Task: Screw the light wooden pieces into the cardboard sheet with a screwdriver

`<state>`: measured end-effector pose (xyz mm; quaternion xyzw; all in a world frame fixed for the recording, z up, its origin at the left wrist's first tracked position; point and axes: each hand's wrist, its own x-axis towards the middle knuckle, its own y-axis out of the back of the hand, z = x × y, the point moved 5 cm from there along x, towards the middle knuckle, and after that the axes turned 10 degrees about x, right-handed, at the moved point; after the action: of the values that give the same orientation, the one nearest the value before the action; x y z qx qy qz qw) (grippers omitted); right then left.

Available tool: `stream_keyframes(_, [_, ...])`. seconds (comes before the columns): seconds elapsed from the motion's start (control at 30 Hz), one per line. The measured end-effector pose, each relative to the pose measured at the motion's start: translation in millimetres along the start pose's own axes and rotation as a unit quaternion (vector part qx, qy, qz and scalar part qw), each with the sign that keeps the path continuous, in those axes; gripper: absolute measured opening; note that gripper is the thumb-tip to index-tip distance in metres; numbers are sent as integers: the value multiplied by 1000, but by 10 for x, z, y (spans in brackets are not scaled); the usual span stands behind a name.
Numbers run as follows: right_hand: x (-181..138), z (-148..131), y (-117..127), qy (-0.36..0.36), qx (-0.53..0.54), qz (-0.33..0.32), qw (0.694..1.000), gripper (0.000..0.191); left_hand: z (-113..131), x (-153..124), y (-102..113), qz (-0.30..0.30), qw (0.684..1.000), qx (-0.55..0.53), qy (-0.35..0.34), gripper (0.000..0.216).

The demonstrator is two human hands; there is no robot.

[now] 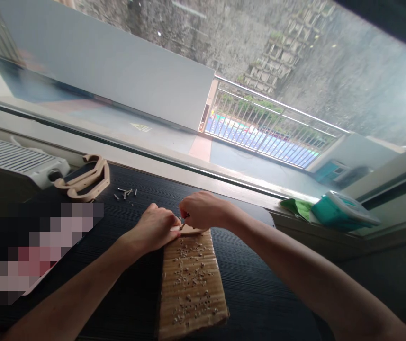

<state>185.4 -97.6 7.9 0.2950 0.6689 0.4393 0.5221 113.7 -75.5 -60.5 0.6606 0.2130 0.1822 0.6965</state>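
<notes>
Wood (193, 230), long axis 9-to-3 o'clock, pinched at 3 o'clock of left hand (156, 226); right hand (201, 208), at its 12 o'clock, clenches a thin tool (183, 227).

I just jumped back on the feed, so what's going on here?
A person is bent over small work at a black table. The left hand holds one end of a pale wooden piece on a corrugated cardboard block pitted with holes. The right hand grips a thin object, mostly hidden, its tip toward the wood. Small metal screws or pins lie loose beyond the left hand, near curved wooden pieces.
</notes>
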Motion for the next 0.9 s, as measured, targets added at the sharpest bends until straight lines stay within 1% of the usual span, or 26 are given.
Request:
stream_keyframes(0.1, [27,43,1,-36,17,-20,999,26,15,-12,18,4,1000,-6,1,24])
stream_keyframes(0.17, [33,28,31,-42,5,-22,999,28,19,-18,26,10,1000,-12,-1,24])
stream_keyframes(0.27, [2,-26,112,-39,-22,-21,999,37,11,-25,25,16,1000,-19,-4,24])
stream_keyframes(0.33, [-39,-64,161,-29,-35,-24,999,36,0,-30,21,19,1000,-20,-4,23])
stream_keyframes(0.4, [-76,-103,189,-4,-39,-22,999,28,-11,-33,16,24,1000,-20,-4,21])
stream_keyframes(0.5, [-93,-142,180,32,-49,-14,998,23,-25,-32,1,31,999,-25,-2,21])
stream_keyframes(0.6, [-70,-148,140,39,-56,-11,998,22,-32,-26,-14,38,999,-32,-3,23])
stream_keyframes(0.73, [-17,-121,104,19,-44,-10,999,22,-30,-25,-17,40,999,-29,-4,26])
stream_keyframes(0.9, [-1,-34,113,-40,-17,-4,999,33,-13,-36,9,32,999,-28,-3,27])
